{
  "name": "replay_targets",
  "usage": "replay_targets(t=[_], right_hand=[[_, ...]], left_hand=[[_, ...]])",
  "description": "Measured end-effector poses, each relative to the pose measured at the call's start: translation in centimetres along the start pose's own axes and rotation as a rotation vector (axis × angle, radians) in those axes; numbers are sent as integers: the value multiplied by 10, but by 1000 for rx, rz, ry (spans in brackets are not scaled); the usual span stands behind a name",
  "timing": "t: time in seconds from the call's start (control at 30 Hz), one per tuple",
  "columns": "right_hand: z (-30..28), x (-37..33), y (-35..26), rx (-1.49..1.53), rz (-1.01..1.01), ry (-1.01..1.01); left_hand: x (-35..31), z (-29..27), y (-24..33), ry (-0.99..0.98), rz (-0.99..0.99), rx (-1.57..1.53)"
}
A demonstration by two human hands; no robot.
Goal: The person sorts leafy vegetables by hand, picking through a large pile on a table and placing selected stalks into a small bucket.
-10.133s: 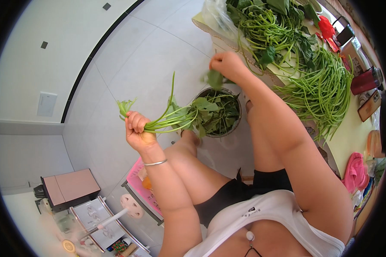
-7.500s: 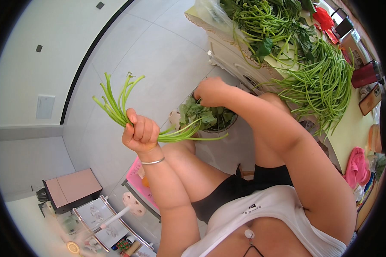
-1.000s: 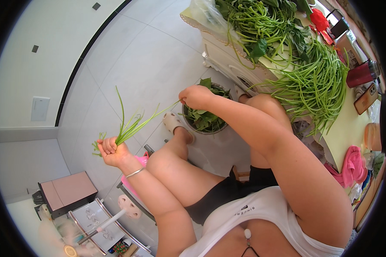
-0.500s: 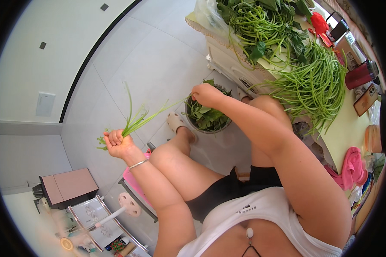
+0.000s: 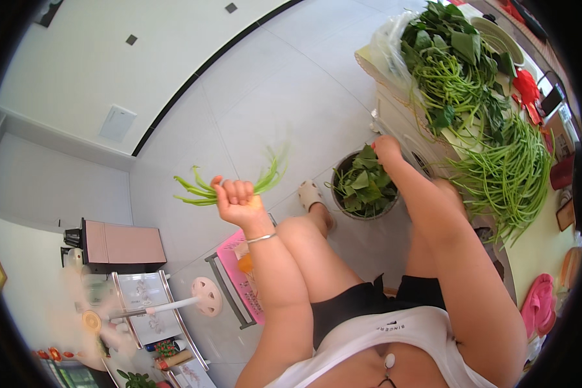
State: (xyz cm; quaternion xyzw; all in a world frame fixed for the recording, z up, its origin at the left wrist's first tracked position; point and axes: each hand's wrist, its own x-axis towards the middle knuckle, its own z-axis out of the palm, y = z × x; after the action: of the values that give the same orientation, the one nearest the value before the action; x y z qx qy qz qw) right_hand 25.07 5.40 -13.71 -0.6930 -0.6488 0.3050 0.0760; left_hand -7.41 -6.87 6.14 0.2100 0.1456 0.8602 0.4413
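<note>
The pale tiled floor [image 5: 265,97] fills most of the view, and everything here is placed from the round bowl of leaves [image 5: 363,186] standing on it. Up and to the right of the bowl, a table [image 5: 530,246] carries a wide heap of leafy greens and long green stems [image 5: 478,110]. Below and to the left of the bowl, a pink stool [image 5: 239,284] stands by the person's knee. Just left of the bowl, a foot in a white slipper [image 5: 310,194] rests on the floor. At the bowl's upper right rim the right hand [image 5: 387,147] dips toward the leaves; I cannot tell what its fingers grip. Well left of the bowl, the left hand [image 5: 238,199] is raised and clenched around 1 bunch of bare green stems [image 5: 204,191], which stick out on both sides of the fist.
</note>
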Motion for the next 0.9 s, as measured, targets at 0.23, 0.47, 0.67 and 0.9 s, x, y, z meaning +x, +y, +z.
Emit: replay_targets(t=[0.23, 0.47, 0.67, 0.9], right_hand=[[-35, -102, -80, 37, -214, 37], [-112, -137, -110, 913, -539, 562], [-140, -148, -102, 1179, -624, 278], [-166, -150, -97, 1143, -572, -10]], left_hand=[[-22, 12, -9, -435, -46, 334], [-46, 26, -43, -630, -171, 472], [-67, 43, -65, -677, -372, 898], [-64, 48, -73, -846, -321, 1176]])
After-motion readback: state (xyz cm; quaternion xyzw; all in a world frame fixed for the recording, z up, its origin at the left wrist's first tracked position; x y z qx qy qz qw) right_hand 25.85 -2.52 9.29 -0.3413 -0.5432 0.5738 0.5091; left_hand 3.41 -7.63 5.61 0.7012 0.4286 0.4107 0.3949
